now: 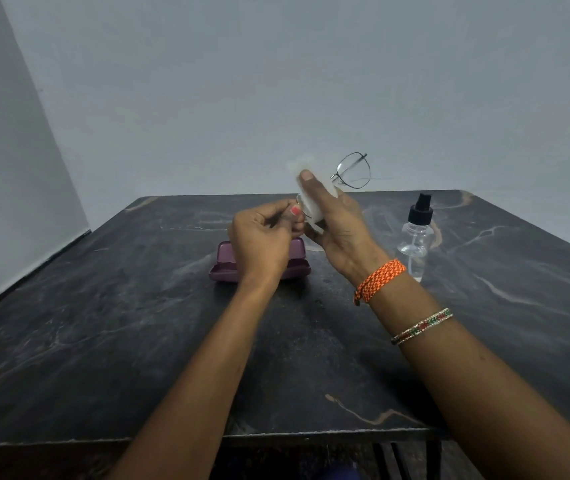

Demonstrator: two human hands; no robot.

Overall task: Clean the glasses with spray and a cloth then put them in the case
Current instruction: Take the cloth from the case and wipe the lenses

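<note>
Open purple case (228, 259) on the dark marble table (103, 341), half hidden behind the left wrist; inside not visible. Left hand (262, 237) curled tight, pinching the glasses (352, 171) at the near end of the frame, probably by a temple or the rim; exact grip hard to make out. Right hand (332, 223) wrapped round the white cloth (311, 202), thumb pressing it onto the nearer lens, which lies wholly covered. Far lens clear of the cloth, raised above the table edge.

Best done with light circular rubs, both faces pinched through the cloth, frame steadied near the hinge, never twisted. Spray bottle (415, 233) upright at right, untouched; liquid level hard to judge.
</note>
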